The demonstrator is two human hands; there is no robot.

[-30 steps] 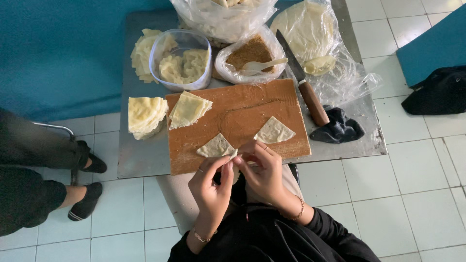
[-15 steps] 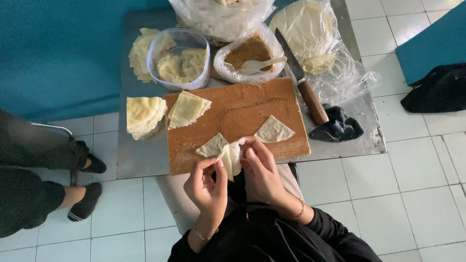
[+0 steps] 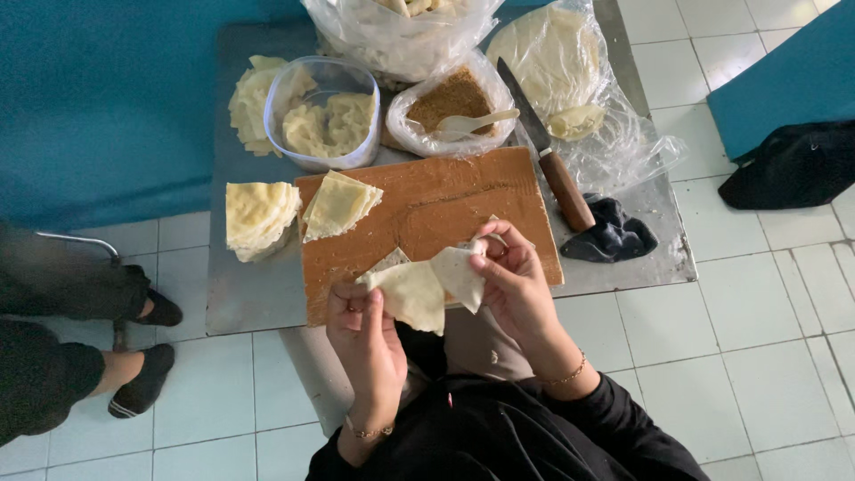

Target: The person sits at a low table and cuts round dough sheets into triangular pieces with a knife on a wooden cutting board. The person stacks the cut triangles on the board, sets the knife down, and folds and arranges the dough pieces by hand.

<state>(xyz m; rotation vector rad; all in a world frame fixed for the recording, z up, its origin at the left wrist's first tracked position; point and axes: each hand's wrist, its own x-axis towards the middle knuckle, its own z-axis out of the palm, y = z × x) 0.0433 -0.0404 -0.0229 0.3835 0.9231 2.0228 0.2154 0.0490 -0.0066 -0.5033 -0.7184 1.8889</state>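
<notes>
Left hand (image 3: 367,334) and right hand (image 3: 515,283) both pinch one pale dough sheet (image 3: 427,285), held above the near edge of the wooden board (image 3: 445,200). Farther back: folded sheets (image 3: 338,203), a knife (image 3: 548,151), a bowl (image 3: 325,116).

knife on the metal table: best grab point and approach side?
Probably the brown wooden handle of the long-bladed kitchen knife. It points toward the person, lying off the right edge of the brown wooden cutting board. Come from above on the near right side; the blade end runs back among the clear plastic bags.
</notes>
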